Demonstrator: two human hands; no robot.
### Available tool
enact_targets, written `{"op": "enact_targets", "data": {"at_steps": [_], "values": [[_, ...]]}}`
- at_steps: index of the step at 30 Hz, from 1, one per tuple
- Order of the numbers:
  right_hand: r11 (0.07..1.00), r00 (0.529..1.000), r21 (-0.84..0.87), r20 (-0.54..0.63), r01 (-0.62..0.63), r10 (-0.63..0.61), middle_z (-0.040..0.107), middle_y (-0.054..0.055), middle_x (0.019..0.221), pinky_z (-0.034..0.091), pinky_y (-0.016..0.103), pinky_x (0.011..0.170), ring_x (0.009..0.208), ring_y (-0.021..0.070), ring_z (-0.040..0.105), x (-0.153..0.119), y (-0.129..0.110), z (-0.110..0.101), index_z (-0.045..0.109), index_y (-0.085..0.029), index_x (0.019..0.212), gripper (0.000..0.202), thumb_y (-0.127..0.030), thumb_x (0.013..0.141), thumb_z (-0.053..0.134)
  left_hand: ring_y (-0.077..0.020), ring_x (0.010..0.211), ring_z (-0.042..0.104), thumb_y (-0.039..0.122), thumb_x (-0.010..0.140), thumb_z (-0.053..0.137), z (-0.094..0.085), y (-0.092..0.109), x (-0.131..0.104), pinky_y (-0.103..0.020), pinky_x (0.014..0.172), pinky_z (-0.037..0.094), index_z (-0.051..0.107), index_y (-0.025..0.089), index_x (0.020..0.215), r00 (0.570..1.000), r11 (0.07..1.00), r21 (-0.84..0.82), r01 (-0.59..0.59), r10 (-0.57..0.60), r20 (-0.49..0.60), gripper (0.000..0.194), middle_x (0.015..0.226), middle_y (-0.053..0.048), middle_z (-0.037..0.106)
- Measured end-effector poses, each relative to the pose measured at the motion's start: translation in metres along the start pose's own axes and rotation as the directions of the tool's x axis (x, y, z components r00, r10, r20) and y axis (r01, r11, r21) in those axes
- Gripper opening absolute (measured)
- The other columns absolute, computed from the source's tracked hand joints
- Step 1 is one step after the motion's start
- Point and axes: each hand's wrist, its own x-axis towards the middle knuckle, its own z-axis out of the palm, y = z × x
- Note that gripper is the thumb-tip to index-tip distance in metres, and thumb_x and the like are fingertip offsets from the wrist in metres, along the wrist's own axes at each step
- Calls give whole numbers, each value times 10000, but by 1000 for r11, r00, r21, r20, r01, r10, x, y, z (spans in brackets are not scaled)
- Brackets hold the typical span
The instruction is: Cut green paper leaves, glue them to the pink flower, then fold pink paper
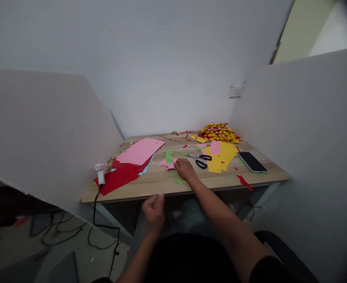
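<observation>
My right hand (184, 169) rests on the table (158, 182), its curled fingers at the right edge of a small pink paper piece (170, 166). Green paper (169, 156) lies against that piece. Whether the fingers grip the pink paper is too small to tell. My left hand (155, 210) is held in front of the table's near edge with its fingers curled together; anything inside them is hidden. Scissors (201, 160) with black handles lie just right of my right hand, their blades parted.
Pink sheets (141, 151) and red sheets (117, 180) lie at the left beside a white corded tool (101, 175). Yellow paper (225, 155), a phone (252, 162) and a heap of folded yellow pieces (220, 133) are at the right. Partitions (303, 118) flank the table.
</observation>
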Motion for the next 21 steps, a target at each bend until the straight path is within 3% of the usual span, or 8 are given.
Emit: {"op": "enact_targets", "data": {"at_steps": [3, 7, 9, 11, 14, 16, 19, 21], "values": [[1000, 1000, 1, 5, -5, 5, 662, 78, 1176, 503, 468, 983, 1098, 224, 628, 0, 0, 1, 648, -170, 1138, 303, -423, 986, 576, -97, 482, 307, 524, 860, 545, 34, -3, -36, -254, 518, 296, 281, 201, 455, 916, 996, 88, -9, -27, 400, 581, 485, 37, 286], [1000, 1000, -6, -14, -8, 8, 668, 75, 1170, 523, 454, 963, 1071, 214, 641, -1, -3, -2, 654, -171, 1128, 283, -405, 984, 586, -148, 649, 600, 315, 672, 745, 76, -18, -40, -248, 646, 454, 691, 226, 658, 623, 968, 234, -95, -126, 772, 105, 665, 31, 649], [1000, 1000, -13, -24, -13, 13, 669, 75, 1174, 531, 450, 954, 1066, 212, 645, -2, -5, -4, 654, -171, 1132, 279, -399, 983, 591, -225, 996, 665, 329, 693, 739, 82, -30, -30, -311, 904, 492, 753, 265, 904, 589, 934, 328, -144, -186, 787, 221, 1047, -14, 738], [1000, 1000, -23, -27, -15, 14, 668, 76, 1179, 536, 450, 951, 1070, 213, 646, -1, -6, -5, 653, -170, 1138, 281, -396, 981, 597, -347, 1307, 525, 374, 757, 683, 80, -40, -18, -488, 1107, 383, 688, 258, 1208, 624, 877, 456, -155, -271, 733, 465, 1405, -105, 599], [999, 1000, -37, -19, -15, 14, 668, 76, 1180, 539, 447, 947, 1068, 212, 647, -1, -6, -5, 653, -171, 1140, 281, -396, 981, 597, -467, 1440, 350, 357, 896, 455, 76, -46, -11, -725, 1107, 246, 437, 169, 1504, 684, 797, 591, -127, -361, 634, 637, 1544, -239, 420], [999, 1000, -41, -13, -15, 14, 666, 77, 1185, 541, 446, 943, 1065, 212, 648, 0, -5, -5, 650, -171, 1148, 285, -396, 982, 596, -433, 1495, 272, 377, 902, 441, 81, -40, -19, -689, 1165, 198, 344, 199, 1565, 676, 808, 562, -178, -315, 666, 693, 1610, -202, 336], [999, 1000, -35, -13, -12, 12, 661, 80, 1198, 541, 453, 947, 1077, 217, 645, 0, -4, -3, 645, -171, 1166, 295, -395, 980, 599, -285, 1511, 303, 549, 846, 563, 100, -28, -39, -425, 1252, 217, 494, 421, 1461, 491, 873, 351, -338, -155, 857, 631, 1605, 15, 407], [1000, 1000, -27, -19, -13, 13, 658, 82, 1210, 541, 454, 950, 1083, 218, 644, 0, -4, -3, 643, -173, 1175, 296, -392, 980, 601, -265, 1480, 368, 622, 798, 612, 110, -28, -44, -375, 1246, 238, 573, 495, 1367, 386, 883, 275, -380, -119, 915, 584, 1552, 72, 481]]}}
